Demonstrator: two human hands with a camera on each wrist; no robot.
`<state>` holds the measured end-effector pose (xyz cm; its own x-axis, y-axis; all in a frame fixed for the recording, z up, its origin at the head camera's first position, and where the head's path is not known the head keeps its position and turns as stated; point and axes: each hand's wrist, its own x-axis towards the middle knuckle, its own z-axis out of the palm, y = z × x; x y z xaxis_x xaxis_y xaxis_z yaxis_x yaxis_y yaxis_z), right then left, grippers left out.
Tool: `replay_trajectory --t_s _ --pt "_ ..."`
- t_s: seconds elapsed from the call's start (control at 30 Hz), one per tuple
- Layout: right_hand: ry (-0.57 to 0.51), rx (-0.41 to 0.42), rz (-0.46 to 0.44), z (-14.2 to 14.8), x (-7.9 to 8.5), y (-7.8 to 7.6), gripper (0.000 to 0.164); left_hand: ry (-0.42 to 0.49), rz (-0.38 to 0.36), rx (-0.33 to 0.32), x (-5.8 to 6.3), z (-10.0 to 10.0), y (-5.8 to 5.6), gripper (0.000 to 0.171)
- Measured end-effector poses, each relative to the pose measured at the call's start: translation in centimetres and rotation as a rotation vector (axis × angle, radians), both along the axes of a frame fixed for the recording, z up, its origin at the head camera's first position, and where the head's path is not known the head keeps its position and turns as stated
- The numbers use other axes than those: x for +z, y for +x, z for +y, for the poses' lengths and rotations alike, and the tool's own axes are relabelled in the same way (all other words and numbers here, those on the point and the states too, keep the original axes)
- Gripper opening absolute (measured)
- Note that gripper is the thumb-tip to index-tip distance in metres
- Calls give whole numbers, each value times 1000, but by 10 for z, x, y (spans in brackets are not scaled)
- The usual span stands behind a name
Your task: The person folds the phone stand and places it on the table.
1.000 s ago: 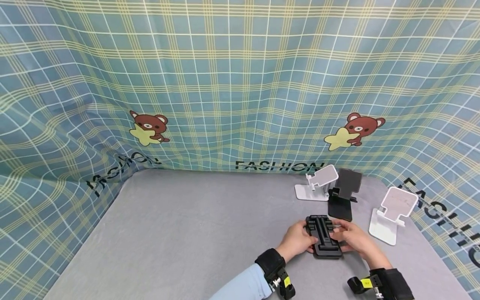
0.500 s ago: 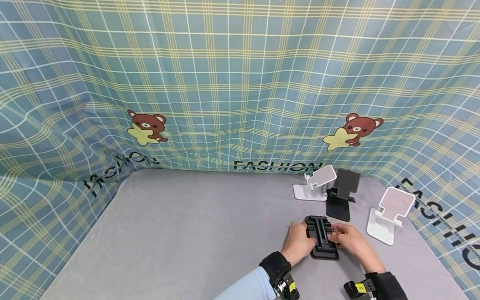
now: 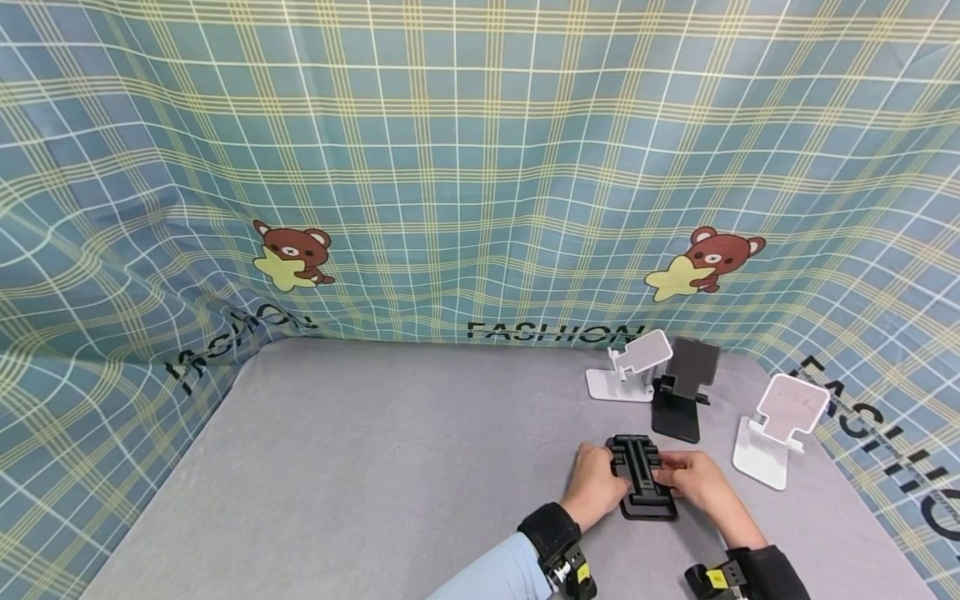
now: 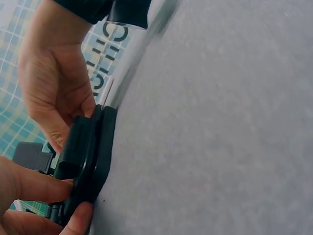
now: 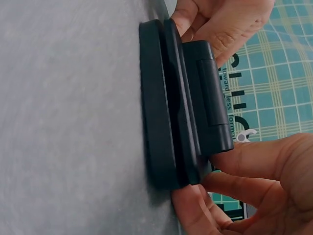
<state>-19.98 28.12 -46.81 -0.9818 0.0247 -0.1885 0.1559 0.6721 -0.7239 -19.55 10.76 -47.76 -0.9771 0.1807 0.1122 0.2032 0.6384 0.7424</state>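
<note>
A black phone stand (image 3: 642,483), folded flat, lies on the grey tabletop at the front right, its hinged arm facing up. The left hand (image 3: 595,485) grips its left edge; in the left wrist view its thumb and fingers (image 4: 41,188) pinch the layered plates. On the opposite edge, the right hand (image 3: 703,483) holds the stand between thumb and fingers. Seen from the right wrist, a narrow gap runs between the stand's base (image 5: 155,112) and its upper plate (image 5: 182,112), with right fingers (image 5: 193,208) reaching to the base's lower corner.
Behind the hands stand a white phone stand (image 3: 618,385) and a black unfolded one (image 3: 677,417). Another white unfolded stand (image 3: 761,458) is at the right. A checked cloth curtain (image 3: 480,208) encloses the grey table (image 3: 375,467) at the back and sides.
The left hand has turned and moved further along the folded stand's left edge. The stand has shifted slightly toward the person; the right hand keeps hold of its side.
</note>
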Motion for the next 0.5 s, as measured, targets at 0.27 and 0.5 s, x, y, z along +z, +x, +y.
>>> replay_trajectory --t_s 0.27,0.5 --pt "48 -7 2 -3 0 -1 44 -31 1 11 1 0 0 24" --pt "57 -8 32 -5 0 0 41 -31 -6 7 0 1 0 21"
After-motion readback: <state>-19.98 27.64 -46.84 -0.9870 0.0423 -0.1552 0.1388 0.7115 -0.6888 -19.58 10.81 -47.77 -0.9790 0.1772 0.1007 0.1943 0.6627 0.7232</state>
